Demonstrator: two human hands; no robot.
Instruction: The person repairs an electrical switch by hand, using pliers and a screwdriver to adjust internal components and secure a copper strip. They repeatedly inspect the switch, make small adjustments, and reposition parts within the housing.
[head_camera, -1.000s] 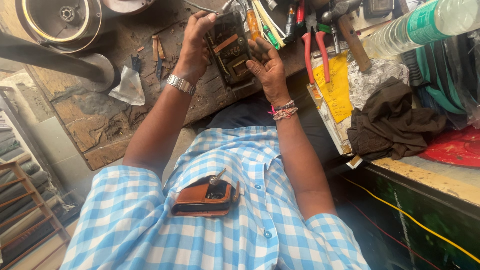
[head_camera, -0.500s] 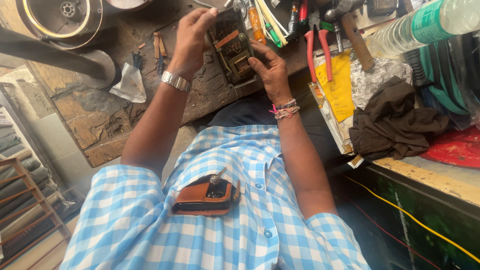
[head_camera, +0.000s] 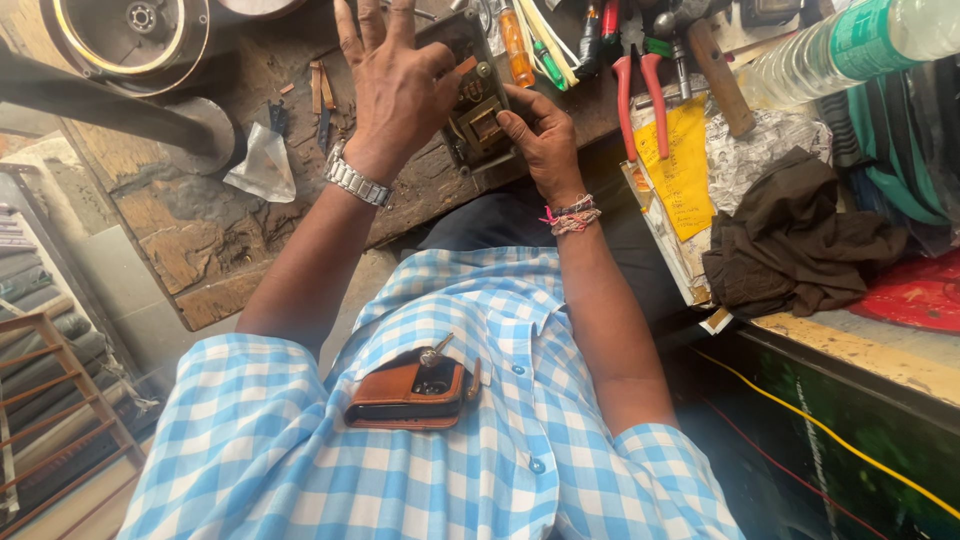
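Gripping a dark metal lock (head_camera: 478, 120) between the left hand (head_camera: 400, 90) and right hand (head_camera: 540, 135), the person steadies it above the far desk (head_camera: 230, 230) for close work.

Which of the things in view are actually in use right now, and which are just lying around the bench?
In use:
- lock body, dark metal with brass parts
- left hand, over its top
- right hand, gripping its side

Lying about:
- red-handled pliers
- orange screwdriver
- hammer
- yellow paper
- brown cloth
- plastic bottle
- plastic scrap
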